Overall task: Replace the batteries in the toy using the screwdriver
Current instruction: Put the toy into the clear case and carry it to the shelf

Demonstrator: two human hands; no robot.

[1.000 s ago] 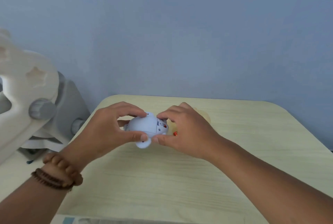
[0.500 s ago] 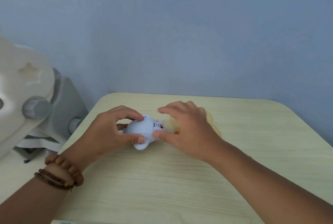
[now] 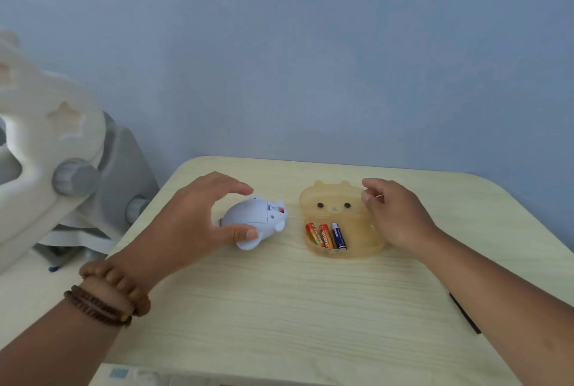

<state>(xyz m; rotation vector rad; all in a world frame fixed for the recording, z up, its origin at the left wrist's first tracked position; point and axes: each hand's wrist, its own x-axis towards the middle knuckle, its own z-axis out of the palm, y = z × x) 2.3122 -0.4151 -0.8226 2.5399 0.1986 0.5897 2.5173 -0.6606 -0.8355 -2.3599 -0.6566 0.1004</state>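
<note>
A pale blue animal-shaped toy [image 3: 248,218] lies on the table with its battery compartment [image 3: 276,209] uncovered and facing up, something red showing inside. My left hand [image 3: 192,224] arches over it, thumb resting on its side, the other fingers lifted clear. A translucent yellow bear-shaped tray [image 3: 329,196] to the right holds three batteries [image 3: 326,235], two orange and one blue. My right hand [image 3: 397,215] hovers at the tray's right rim, thumb and forefinger pinched on something tiny and pale that I cannot identify. No screwdriver is clearly visible.
The light wooden table [image 3: 279,308] stands against a blue wall. A thin black object [image 3: 464,312] lies near the table's right edge, partly behind my right forearm. A white and grey plastic structure [image 3: 62,162] stands off the table's left side.
My right hand left the toy's compartment and moved right to the tray's rim, uncovering the tray and batteries. My left hand loosened from gripping the toy, its fingers lifting off.
</note>
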